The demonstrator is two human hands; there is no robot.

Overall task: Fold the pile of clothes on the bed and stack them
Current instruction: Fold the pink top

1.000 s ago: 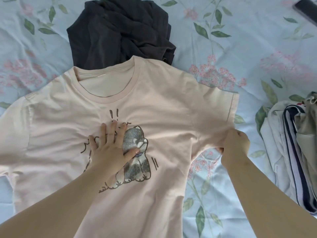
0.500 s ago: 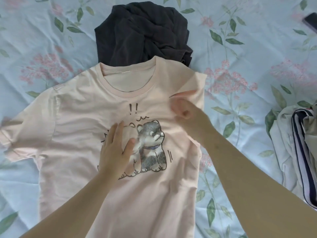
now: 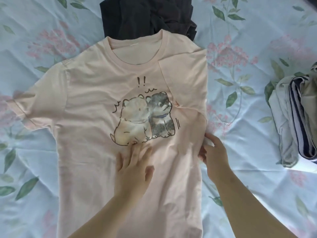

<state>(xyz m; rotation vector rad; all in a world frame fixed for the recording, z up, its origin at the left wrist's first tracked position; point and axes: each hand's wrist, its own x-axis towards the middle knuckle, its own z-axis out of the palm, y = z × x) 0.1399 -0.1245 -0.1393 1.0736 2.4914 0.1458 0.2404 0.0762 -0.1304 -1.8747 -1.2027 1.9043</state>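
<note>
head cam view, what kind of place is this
Probably a bedroom: a pink T-shirt spread on a floral bedsheet, folded clothes stacked to its right, a dark garment beyond its collar.

Two exclamation marks, "!!", printed in dark ink on the chest of the pink T-shirt. Placed just above the heads of the two cartoon animals in the print.

one view only, from a wide-angle camera worn on the person's head. it faces forward and steeply down onto the bed, at close range. the shirt fills the centre; the left hand and right hand enter from the bottom edge.
</note>
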